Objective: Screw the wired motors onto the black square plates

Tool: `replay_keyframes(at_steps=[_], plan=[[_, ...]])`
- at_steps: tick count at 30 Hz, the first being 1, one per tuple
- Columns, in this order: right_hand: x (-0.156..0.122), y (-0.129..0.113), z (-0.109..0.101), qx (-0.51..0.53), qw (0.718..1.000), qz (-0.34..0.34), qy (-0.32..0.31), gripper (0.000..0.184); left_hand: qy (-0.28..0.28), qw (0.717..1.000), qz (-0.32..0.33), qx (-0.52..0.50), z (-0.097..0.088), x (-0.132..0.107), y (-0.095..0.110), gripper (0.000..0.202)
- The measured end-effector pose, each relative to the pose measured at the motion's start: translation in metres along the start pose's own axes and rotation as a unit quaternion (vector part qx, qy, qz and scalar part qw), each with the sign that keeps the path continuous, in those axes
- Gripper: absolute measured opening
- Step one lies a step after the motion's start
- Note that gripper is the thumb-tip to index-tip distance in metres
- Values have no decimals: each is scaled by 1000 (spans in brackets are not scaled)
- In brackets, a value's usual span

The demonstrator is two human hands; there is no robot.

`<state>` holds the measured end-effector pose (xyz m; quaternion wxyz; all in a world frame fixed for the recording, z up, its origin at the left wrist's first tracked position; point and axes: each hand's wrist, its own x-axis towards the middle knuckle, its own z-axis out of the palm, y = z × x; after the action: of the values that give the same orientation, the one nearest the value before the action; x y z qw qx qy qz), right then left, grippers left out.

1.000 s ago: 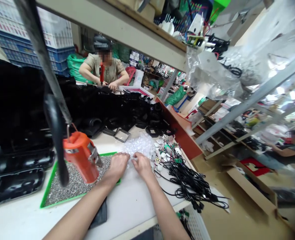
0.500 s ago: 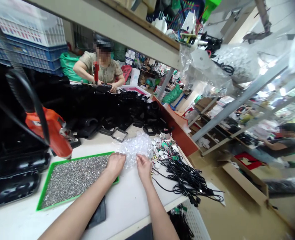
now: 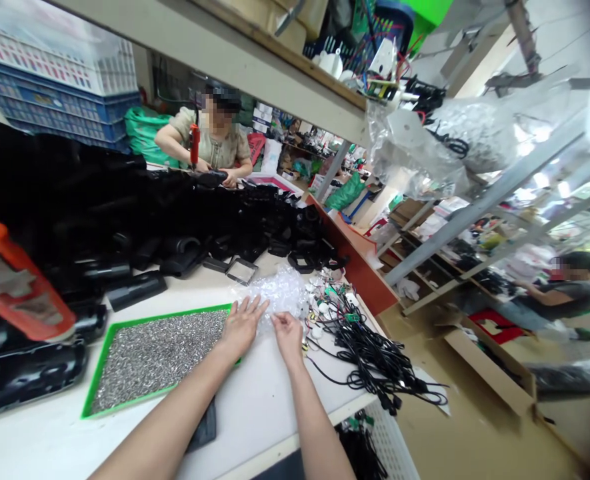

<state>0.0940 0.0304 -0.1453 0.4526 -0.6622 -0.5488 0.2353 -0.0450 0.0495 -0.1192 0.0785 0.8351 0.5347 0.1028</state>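
My left hand (image 3: 245,328) lies with its fingers stretched out over the near left side of a clear plastic bag (image 3: 287,288). The bag seems to contain small clear pieces, too fine to make out. My right hand (image 3: 289,335) is at the bag's near edge, thumb and fingers pinched together; what is between them is hidden. Beside my left wrist sits a green-rimmed tray (image 3: 97,373) full of small metal screws (image 3: 159,353). A dark flat block (image 3: 203,427) is partly hidden below my left forearm.
An orange electric screwdriver (image 3: 19,287) hangs at the left. Black plastic housings (image 3: 139,290) are heaped behind the tray. Black cables (image 3: 369,353) with small circuit boards lie to the right. Across the table a person (image 3: 215,143) works with a red screwdriver (image 3: 194,143). A shelf beam (image 3: 275,73) crosses overhead.
My left hand has spread its fingers and shifted slightly right over the bag. The orange screwdriver has swung left, partly out of view. My right hand stays nearly in place.
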Motion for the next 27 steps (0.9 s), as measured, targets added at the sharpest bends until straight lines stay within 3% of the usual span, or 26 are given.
replay_keyframes(at_steps=[3,7,11,15,17,20,22,25,27], plan=[[-5,2,2,58,997,27,52,34,0,1000,-17,-14,7,0,1,70],[-13,-20,-15,125,987,19,97,31,6,998,-33,-46,6,4,2,70],[-17,-51,-41,210,976,29,54,35,21,994,-46,-99,-6,1,7,67],[-37,-59,-49,277,958,78,-10,41,64,978,-77,-182,-22,-38,17,53],[-57,-58,-44,295,949,101,-37,38,59,941,-100,-318,-27,-69,21,49],[-93,-58,-34,292,943,122,-107,30,7,829,-143,-541,-30,-117,19,56],[-114,-62,-31,248,950,94,-165,23,-31,775,-189,-602,-32,-145,12,61],[-137,-72,-38,122,963,-95,-221,22,-59,720,-274,-635,-36,-184,-4,64],[-148,-79,-46,32,924,-280,-258,26,-83,694,-299,-650,-38,-208,-12,64]])
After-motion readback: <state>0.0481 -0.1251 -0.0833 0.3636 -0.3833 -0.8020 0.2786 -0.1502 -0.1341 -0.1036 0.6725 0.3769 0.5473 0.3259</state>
